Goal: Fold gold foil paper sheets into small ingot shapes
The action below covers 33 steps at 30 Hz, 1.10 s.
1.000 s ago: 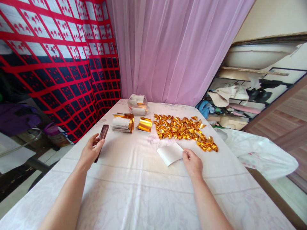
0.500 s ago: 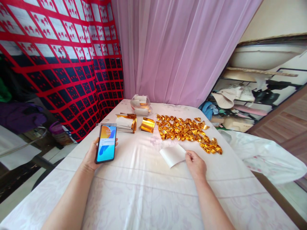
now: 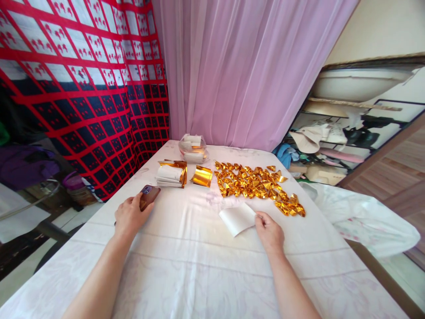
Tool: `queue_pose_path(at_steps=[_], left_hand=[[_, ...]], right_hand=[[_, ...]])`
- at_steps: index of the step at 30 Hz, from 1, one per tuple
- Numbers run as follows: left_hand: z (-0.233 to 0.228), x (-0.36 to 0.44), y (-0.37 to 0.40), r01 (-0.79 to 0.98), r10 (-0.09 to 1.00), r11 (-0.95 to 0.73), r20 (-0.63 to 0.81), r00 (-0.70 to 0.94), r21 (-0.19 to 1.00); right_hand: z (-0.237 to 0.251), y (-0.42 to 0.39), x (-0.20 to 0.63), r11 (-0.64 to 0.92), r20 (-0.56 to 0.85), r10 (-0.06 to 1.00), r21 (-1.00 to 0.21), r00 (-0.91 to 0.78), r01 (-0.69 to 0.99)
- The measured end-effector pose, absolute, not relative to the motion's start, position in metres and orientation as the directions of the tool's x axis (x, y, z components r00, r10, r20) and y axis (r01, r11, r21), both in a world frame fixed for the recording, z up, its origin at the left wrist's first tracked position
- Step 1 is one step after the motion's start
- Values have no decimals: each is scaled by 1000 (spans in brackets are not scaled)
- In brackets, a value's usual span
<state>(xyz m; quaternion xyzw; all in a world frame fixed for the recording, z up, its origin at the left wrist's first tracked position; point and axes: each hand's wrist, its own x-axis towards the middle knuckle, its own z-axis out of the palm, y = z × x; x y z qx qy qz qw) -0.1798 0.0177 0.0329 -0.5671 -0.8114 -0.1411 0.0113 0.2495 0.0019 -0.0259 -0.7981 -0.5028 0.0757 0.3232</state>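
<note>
On the white-clothed bench (image 3: 199, 266), the left hand (image 3: 130, 217) is gripping a phone (image 3: 149, 196) face down at the bench's left edge, fingers wrapped round it. The right hand (image 3: 270, 232) is pinching the white paper sheet (image 3: 237, 218), just beside the folded gold pieces (image 3: 255, 186).

Both bare forearms reach forward, well apart. The left hand (image 3: 130, 215) lies palm down with fingers curled closed in a grip. The right hand (image 3: 270, 231) rests knuckles up, thumb and forefinger pinched together.
</note>
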Motion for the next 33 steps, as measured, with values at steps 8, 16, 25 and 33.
queue_pose_path(at_steps=[8,16,25,33], left_hand=[[16,-184,18,941,923,331,182,-338,72],[13,-188,20,938,924,331,167,-344,102],[11,-148,11,980,928,147,324,-183,133],[-12,-40,-7,832,908,-396,301,292,389]], right_hand=[[-30,2,253,-202,244,864,-633,441,747],[-31,4,250,-1,245,875,-861,417,508],[-10,-9,252,-36,-53,979,-995,199,-89],[-16,12,239,-19,43,985,-936,169,351]])
